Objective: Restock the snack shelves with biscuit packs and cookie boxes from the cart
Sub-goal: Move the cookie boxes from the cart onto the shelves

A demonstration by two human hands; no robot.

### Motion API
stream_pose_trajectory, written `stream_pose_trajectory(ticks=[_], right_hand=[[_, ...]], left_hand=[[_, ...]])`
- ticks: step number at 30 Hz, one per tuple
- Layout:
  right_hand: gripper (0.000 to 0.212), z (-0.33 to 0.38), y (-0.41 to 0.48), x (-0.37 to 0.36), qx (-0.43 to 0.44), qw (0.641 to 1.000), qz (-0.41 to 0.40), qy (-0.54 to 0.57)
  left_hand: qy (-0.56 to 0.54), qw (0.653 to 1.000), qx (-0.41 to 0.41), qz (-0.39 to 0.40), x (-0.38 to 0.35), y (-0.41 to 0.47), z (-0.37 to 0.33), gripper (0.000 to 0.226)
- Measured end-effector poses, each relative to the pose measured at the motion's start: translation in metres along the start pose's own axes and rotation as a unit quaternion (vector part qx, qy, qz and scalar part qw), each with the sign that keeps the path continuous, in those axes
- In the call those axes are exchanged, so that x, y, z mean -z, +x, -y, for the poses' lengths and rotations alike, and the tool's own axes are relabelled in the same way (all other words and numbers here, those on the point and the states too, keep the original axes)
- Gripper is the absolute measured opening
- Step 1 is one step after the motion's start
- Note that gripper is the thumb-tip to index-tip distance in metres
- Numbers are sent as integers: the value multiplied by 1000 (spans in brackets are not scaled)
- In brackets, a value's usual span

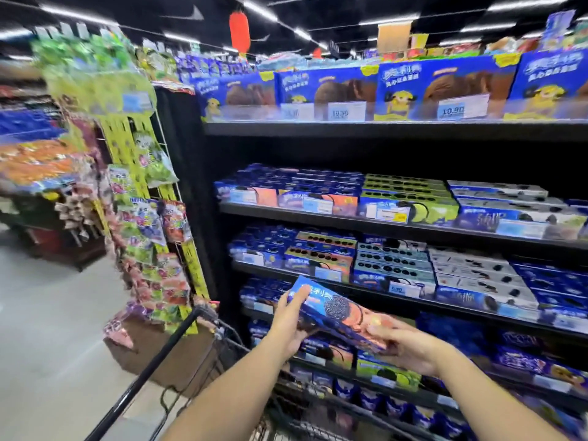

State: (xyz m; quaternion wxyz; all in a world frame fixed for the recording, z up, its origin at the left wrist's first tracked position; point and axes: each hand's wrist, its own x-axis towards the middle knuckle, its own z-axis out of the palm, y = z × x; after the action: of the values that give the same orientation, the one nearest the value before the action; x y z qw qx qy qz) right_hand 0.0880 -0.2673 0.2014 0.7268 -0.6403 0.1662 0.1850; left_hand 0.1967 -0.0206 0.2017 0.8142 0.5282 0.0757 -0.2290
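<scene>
Cookie box (334, 308) is up over the cart (152, 362), tilted toward the shelves (381, 130) on the right, I'd guess to slide it flat onto a matching stack. Left hand (291, 319) grips its far end and right hand (405, 348) wraps the near end, both clamped on.

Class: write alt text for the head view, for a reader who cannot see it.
Two hands hold a blue-and-orange cookie box tilted before snack shelves, the left hand at its upper end, the right hand at its lower end. The shelves carry similar blue boxes; a cart stands below and candy bags hang at left.
</scene>
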Motion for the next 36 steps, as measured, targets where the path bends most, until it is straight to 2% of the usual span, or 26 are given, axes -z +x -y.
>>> stream_pose_trajectory(ticks=[3, 7, 11, 14, 15, 17, 21, 26, 28, 31, 34, 36], right_hand=[[61, -9, 24, -38, 11, 1000, 9, -23], [65, -17, 62, -91, 56, 997, -46, -41], [61, -42, 116, -137, 97, 979, -155, -94], [57, -62, 160, -165, 159, 936, -273, -155], [58, -67, 175, -171, 179, 916, -301, -193], [61, -77, 202, -178, 204, 889, -330, -243], [62, -93, 257, -170, 238, 869, -328, -285], [67, -87, 313, -154, 272, 847, -327, -318], [68, -79, 328, -147, 276, 847, -316, -326], [71, -61, 351, -138, 253, 848, -298, -359], [57, -44, 371, -132, 247, 860, -262, -360], [58, -32, 383, -129, 237, 856, -233, -396]], left_hand=[[-12, 1000, 8, 6, 46, 3, -2, 75], [-63, 998, 21, -6, 109, 28, -5, 57], [-103, 993, 59, -25, 168, 71, 1, 43], [-4, 996, 61, -66, 202, 102, 15, 26], [53, 995, 39, -78, 210, 112, 18, 26], [170, 983, -31, -56, 223, 135, 23, 26], [353, 921, -166, -6, 237, 182, 33, 22], [410, 880, -237, 10, 252, 217, 52, 44], [449, 854, -262, 24, 254, 227, 56, 49], [503, 820, -267, 56, 259, 241, 53, 58], [532, 809, -232, 95, 263, 251, 45, 64], [554, 802, -199, 99, 260, 254, 39, 67]])
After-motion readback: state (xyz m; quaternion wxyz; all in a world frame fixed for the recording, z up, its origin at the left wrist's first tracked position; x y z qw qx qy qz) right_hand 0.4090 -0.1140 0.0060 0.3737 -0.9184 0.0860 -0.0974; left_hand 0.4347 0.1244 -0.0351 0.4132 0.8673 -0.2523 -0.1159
